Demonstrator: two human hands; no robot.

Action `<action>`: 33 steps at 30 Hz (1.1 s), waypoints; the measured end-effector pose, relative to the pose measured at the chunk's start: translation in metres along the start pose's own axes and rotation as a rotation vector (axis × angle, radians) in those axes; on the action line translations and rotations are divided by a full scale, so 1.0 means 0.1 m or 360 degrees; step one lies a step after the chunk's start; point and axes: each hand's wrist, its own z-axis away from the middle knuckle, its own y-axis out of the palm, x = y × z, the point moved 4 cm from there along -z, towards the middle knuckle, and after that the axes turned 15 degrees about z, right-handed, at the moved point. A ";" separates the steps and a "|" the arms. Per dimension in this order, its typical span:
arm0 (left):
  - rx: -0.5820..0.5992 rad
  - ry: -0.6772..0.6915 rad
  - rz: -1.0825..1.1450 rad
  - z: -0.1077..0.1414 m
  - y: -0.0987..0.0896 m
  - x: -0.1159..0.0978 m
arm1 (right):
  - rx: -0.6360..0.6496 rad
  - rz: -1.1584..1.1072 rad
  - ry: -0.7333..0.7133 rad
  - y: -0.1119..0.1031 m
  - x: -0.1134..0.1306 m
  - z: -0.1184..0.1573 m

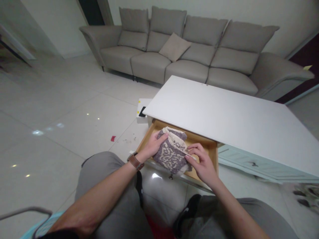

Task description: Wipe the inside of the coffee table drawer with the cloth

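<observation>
The fingers of my left hand (151, 146) are closed round the left side of a folded cloth (169, 156), thumb laid over its far left edge; my right hand (205, 166) has its fingers bent and pinching the cloth's pale edge at the right, thumb on the near side. The cloth looks thick and nubbly, a greyish purple with curling cream scrollwork; its layers fan a little at the far side, where a cream border shows.

I hold it above the open drawer (213, 151), a shallow rectangular box of smooth, honey-coloured wood; a small dark knob (170, 177) sits on its near front. On my left wrist is a watch (136, 161) with a brown, leather-like strap.

The drawer comes out of the near left part of the bench (219, 109), which has a flat, glossy white top; farther right along its side is a pale blue grooved panel (236, 159) with a dark handle. Just beyond the left end stands a squarish white box (142, 120), a flat black thing (143, 111) on it; a crumpled red scrap (113, 138) lies to the left on the shiny tiled floor (74, 99). At the far side stretches a smooth grey-beige sofa (152, 64), one paler square cushion (174, 47) tilted against its back.
</observation>
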 end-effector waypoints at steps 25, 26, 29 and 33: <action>0.0357 -0.0898 0.0242 0.19 0.15 0.26 | 0.0032 0.0737 -0.0433 0.05 0.04 0.05; 0.0413 -0.0894 0.0222 0.19 0.16 0.29 | 0.0020 0.0760 -0.0461 0.05 0.04 0.06; 0.0481 -0.0847 0.0127 0.18 0.16 0.37 | -0.0038 0.0858 -0.0531 0.02 0.05 0.07; 0.0264 -0.0495 -0.0153 0.11 0.07 0.31 | -0.0062 0.0798 -0.0633 -0.01 0.08 0.09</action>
